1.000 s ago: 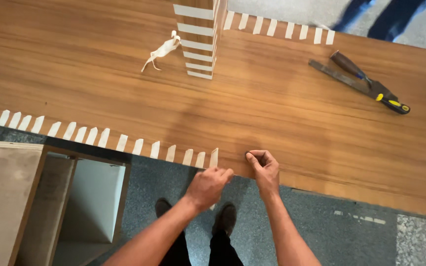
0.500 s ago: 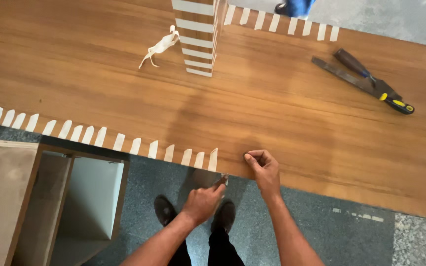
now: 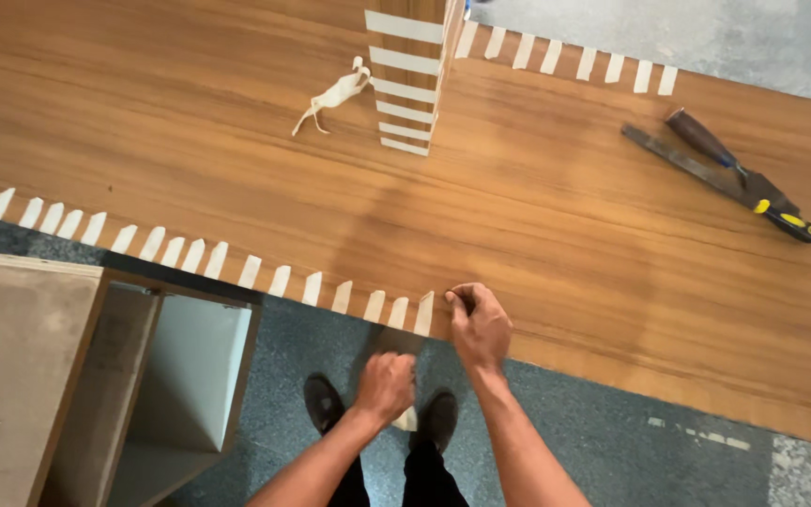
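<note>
Right hand presses pale tape strip on board edge

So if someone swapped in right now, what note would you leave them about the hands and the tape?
Right hand: fingers pinched at the near edge of the wood panel, beside the last tape strip.
Left hand: below the edge, closed on what looks like a piece of tape; hard to tell.
Done: strips run along the near edge from the left up to the right hand; more on the far edge and the upright board.
Left: the near edge to the right of the hand has no strips.
Chisel and a flat blade lie at far right, untouched.
</note>
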